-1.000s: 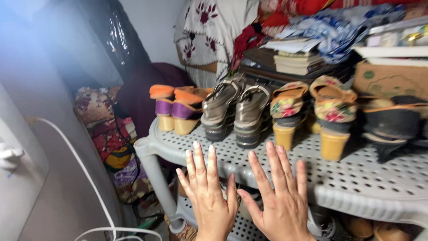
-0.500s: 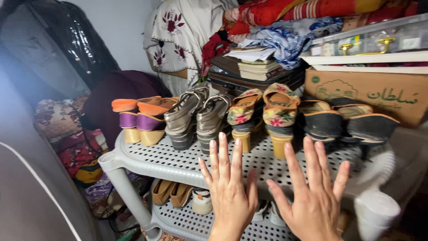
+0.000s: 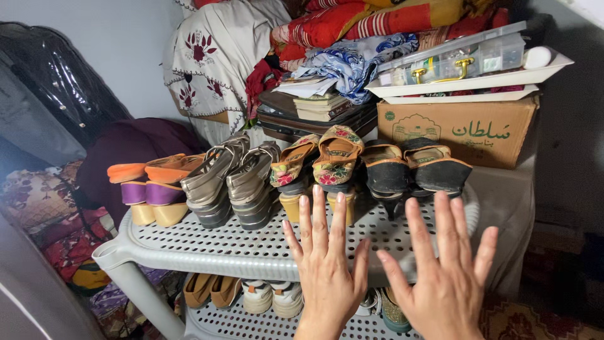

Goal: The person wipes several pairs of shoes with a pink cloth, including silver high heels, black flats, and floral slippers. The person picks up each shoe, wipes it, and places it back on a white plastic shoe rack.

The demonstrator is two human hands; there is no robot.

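Note:
My left hand (image 3: pixel 326 264) and my right hand (image 3: pixel 442 271) are raised side by side, backs toward me, fingers spread and holding nothing. They hover in front of the top shelf of a pale grey perforated plastic shoe rack (image 3: pixel 207 242). On that shelf stand orange and purple wedge sandals (image 3: pixel 151 182), metallic silver sandals (image 3: pixel 233 179), floral wedge sandals (image 3: pixel 318 160) and black heeled sandals (image 3: pixel 409 167). My left hand is nearest the floral pair; my right hand is nearest the black pair.
A lower rack shelf holds tan flats (image 3: pixel 211 289) and white shoes (image 3: pixel 274 296). Behind the rack lie a cardboard box (image 3: pixel 456 129), a white tray with a clear case (image 3: pixel 469 66), stacked books (image 3: pixel 321 104), piled fabrics (image 3: pixel 352 31) and a dark bag (image 3: pixel 56 94) at left.
The view has swung right and closer to the rack. Both hands stay spread and empty, now lower right in the picture, in front of the floral and black sandals.

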